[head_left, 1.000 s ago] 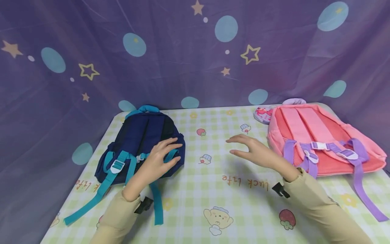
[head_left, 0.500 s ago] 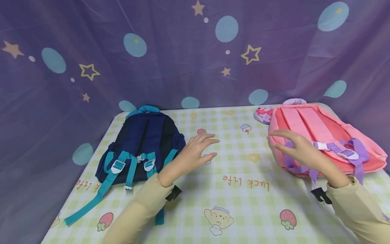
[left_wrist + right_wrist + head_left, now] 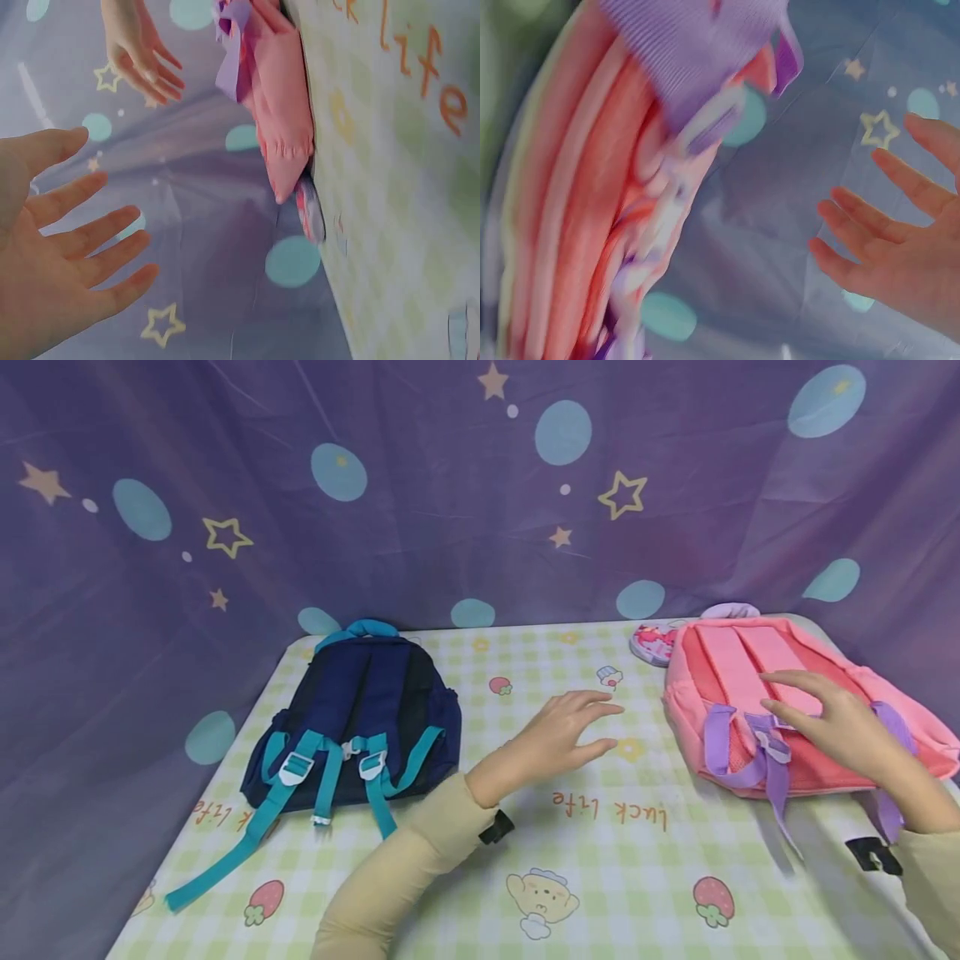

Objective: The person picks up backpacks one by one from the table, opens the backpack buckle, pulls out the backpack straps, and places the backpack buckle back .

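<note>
A pink backpack (image 3: 731,677) with purple straps lies at the right of the table, its back panel and shoulder straps facing up. My right hand (image 3: 843,722) hovers over its lower part, fingers spread and holding nothing; the right wrist view shows a gap between hand (image 3: 900,232) and bag. My left hand (image 3: 555,735) is in the air over the middle of the table, left of the pink backpack, with fingers extended and nothing in them. At the left lies a navy backpack (image 3: 352,693) with teal straps, apart from both hands.
Beside the pink backpack's top left corner lies a small pink-and-white patterned item (image 3: 652,645), partly hidden. A checked cloth (image 3: 600,852) with printed pictures covers the table. A purple curtain (image 3: 450,543) with stars hangs behind and at the left.
Both hands have moved to the right. The left hand has gone from over the navy backpack to mid-table, the right from mid-table to over the pink backpack. The bags have stayed put.
</note>
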Demonstrator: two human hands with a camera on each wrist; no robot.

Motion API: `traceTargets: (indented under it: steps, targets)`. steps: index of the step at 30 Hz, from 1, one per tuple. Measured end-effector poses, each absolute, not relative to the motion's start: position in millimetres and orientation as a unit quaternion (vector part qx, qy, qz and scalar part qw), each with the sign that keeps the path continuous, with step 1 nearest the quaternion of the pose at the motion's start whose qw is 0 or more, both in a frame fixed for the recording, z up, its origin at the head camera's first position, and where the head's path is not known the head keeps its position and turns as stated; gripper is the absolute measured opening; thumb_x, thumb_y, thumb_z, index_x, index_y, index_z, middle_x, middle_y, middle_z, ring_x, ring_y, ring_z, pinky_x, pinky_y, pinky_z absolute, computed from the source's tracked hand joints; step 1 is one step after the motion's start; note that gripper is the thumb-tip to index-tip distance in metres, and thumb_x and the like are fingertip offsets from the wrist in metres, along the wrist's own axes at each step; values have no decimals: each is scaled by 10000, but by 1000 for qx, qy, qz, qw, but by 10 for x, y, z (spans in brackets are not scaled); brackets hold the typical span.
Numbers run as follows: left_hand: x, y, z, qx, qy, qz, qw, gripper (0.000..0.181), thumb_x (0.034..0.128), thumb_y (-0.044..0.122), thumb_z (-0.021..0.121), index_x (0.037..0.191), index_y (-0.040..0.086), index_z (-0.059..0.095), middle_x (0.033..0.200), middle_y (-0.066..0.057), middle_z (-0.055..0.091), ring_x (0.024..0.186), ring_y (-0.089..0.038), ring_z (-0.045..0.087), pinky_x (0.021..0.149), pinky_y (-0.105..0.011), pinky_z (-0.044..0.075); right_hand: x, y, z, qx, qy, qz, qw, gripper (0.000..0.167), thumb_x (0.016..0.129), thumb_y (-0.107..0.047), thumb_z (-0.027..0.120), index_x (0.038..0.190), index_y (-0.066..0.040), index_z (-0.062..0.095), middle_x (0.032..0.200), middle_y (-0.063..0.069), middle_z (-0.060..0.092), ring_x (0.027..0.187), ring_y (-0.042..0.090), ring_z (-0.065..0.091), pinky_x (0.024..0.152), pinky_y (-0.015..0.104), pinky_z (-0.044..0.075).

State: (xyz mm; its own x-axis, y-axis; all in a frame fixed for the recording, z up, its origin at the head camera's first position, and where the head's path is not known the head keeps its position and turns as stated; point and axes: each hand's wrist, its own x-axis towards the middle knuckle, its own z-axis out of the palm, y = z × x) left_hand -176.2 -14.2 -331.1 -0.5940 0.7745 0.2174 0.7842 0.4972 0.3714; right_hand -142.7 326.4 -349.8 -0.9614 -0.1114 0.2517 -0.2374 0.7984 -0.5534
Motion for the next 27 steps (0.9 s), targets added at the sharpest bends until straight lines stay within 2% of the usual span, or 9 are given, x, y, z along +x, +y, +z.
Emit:
traceTargets:
  steps: [5,9,12,14,17,21,22,24,27]
  targets:
    - [-1751,87,-3382,-454,-867,-205,3,413,958,284,557,1334,117,527,1397,-87,473,1313,-206,410,1084,-349,305,-1402,3468,-3551,71,-946,292,125,411,935,-164,585,1246,92,503,1229,375,454,1118,544,377,924,707,249]
    - [-1735,237,-3420,-457,-865,-208,-2,416,960,291,549,1345,135,522,1400,-76,470,1311,-186,412,1083,-312,299,-1379,3622,-3576,58,-951,276,130,393,937,-150,577,1222,111,507,1203,381,445,901,368,537,928,446,394]
    - [-1738,346,-3462,-461,-861,-215,-5,415,959,286,551,1343,128,524,1398,-73,473,1311,-170,412,1083,-299,295,-1362,3726,-3589,32,-956,266,116,429,956,-183,546,1250,119,470,1255,412,378,1021,406,536,976,462,371]
    - [-1744,411,-3492,-463,-860,-212,-7,416,959,286,552,1340,120,527,1398,-68,474,1314,-155,408,1084,-288,292,-1355,3780,-3600,12,-958,267,104,453,972,-209,515,1269,124,436,1284,441,326,1224,576,316,1020,674,192]
    - [-1749,501,-3537,-467,-860,-203,-6,410,960,301,550,1328,122,538,1385,-55,488,1314,-133,406,1076,-266,297,-1347,3872,-3648,3,-955,275,110,479,977,-216,501,1302,121,402,1305,450,296,1273,610,171,1010,711,105]
    - [-1742,606,-3589,-477,-856,-199,-13,395,958,319,551,1305,129,561,1375,-47,499,1307,-117,413,1071,-247,296,-1337,4016,-3773,12,-938,313,147,472,963,-171,514,1411,-301,443,1464,273,302,1344,526,145,1072,647,77]
    - [-1738,632,-3599,-480,-854,-200,-17,393,960,322,548,1301,129,564,1376,-45,498,1305,-113,414,1070,-242,295,-1335,4058,-3808,15,-932,325,158,505,956,-150,519,1369,-427,434,1510,102,319,1372,478,139,1097,612,65]
    - [-1730,684,-3620,-485,-851,-201,-26,391,960,316,550,1300,124,566,1384,-51,492,1302,-112,418,1070,-232,292,-1343,4128,-3867,14,-923,342,175,608,938,-127,525,1228,-629,339,1509,76,314,1392,439,132,1114,584,58]
    - [-1718,766,-3645,-489,-849,-196,-38,406,958,319,553,1315,125,554,1384,-43,491,1292,-105,427,1061,-197,293,-1364,4229,-3930,5,-920,345,185,641,919,-121,526,1145,-677,302,1486,144,335,1391,444,140,1122,569,61]
